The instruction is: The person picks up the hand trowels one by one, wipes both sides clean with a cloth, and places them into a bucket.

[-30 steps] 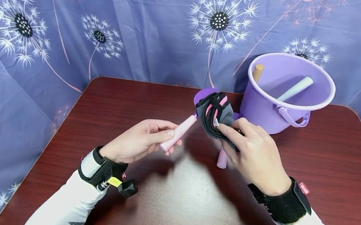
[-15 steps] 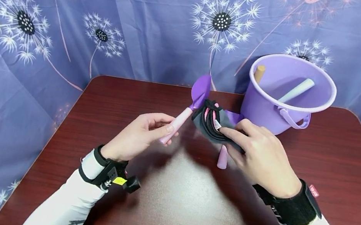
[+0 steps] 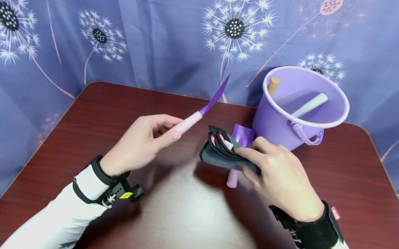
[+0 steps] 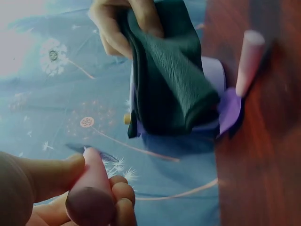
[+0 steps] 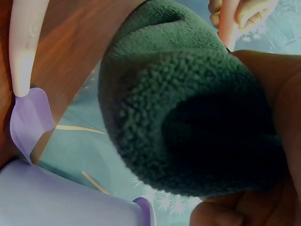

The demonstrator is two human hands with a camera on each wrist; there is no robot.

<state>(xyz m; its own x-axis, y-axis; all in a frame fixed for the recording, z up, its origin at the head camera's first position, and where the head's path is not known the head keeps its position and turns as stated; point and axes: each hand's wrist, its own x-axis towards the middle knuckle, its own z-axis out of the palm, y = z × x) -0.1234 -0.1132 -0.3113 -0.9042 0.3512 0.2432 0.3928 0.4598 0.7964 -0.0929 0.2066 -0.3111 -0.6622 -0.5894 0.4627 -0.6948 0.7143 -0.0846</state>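
Note:
My left hand (image 3: 138, 143) grips the pink handle of a small garden trowel (image 3: 189, 123), whose purple blade points up and away, seen nearly edge-on. In the left wrist view the butt of the trowel handle (image 4: 91, 188) sits between thumb and fingers. My right hand (image 3: 282, 178) pinches a folded dark grey cloth (image 3: 214, 157) with black edges, pink strips and a white tag. Its fuzzy side (image 5: 155, 84) fills the right wrist view. Trowel and cloth are apart. Beneath the cloth, partly covered by it, lies a second purple hand tool (image 3: 243, 135) with a pink handle.
A lilac bucket (image 3: 274, 125) stands at the back right of the dark red-brown table (image 3: 117, 108). A tan handle (image 3: 273, 85) and a pale blue handle (image 3: 310, 105) stick up inside it. Behind the table hangs a blue cloth with dandelions (image 3: 176, 22).
The trowel has drawn away from the cloth to the left, and its blade has turned from broadside to edge-on. The cloth has come down slightly and lies flatter in my right hand.

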